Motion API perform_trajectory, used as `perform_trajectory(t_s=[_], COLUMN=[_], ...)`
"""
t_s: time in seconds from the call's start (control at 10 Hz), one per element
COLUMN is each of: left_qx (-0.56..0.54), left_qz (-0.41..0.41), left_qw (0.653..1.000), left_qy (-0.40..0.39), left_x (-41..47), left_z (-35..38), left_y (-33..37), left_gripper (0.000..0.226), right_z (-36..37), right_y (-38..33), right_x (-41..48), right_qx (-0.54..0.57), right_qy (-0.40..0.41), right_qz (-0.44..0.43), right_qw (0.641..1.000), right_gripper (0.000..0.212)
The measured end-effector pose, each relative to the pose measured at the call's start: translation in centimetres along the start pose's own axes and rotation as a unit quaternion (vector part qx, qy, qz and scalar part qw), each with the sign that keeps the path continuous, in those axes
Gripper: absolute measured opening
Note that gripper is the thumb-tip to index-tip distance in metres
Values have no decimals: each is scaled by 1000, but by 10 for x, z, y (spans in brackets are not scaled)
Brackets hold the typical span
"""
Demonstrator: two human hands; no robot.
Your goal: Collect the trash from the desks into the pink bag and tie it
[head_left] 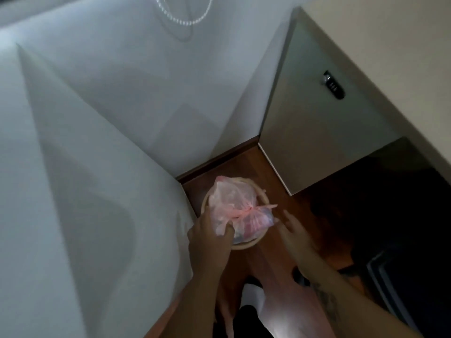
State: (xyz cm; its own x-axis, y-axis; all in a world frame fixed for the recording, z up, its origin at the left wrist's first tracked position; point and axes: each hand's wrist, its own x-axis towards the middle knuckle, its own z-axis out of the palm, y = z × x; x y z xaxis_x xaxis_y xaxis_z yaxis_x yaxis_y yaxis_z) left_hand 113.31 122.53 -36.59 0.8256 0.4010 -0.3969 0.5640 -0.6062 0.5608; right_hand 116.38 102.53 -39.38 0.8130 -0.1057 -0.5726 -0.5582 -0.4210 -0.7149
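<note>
**Knotted bag seated in the bin, hands at either side**

The left hand [210, 236] lies on the near-left side of the pink bag [231, 198], its fingers curled into the plastic and apparently holding a fold. The right hand [291, 230] is spread wide and holds nothing; it sits just beside the bag's right edge, and blur hides whether the fingertips touch it. The bag is closed by a knot [246, 211] with its tails pointing right, and it sits inside a small round bin [244, 246] on the wooden floor [268, 254], in the corner formed by a white wall [97, 118] on the left and a grey cabinet [317, 118] with a combination lock [333, 85] at far right.

Judged from this, collecting is done and the tie is being finished or checked. To do it well, steady the bag's body with the left hand, take the tails with the right, and pull them snug along the knot, not upward, since thin plastic is likely to tear. If the bag is then lifted, it should probably be held below the knot.
</note>
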Motion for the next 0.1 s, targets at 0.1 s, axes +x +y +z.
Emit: perform_trajectory(t_s=[0.1], left_qx=[-1], left_qz=[34], left_qw=[999], left_qy=[14], left_x=[-22], left_z=[-29], left_y=[29], left_gripper=[48], right_z=[-27], right_y=[-34], right_x=[-28], right_qx=[-11], right_qy=[56], right_qz=[-41], right_qw=[998], right_gripper=[31])
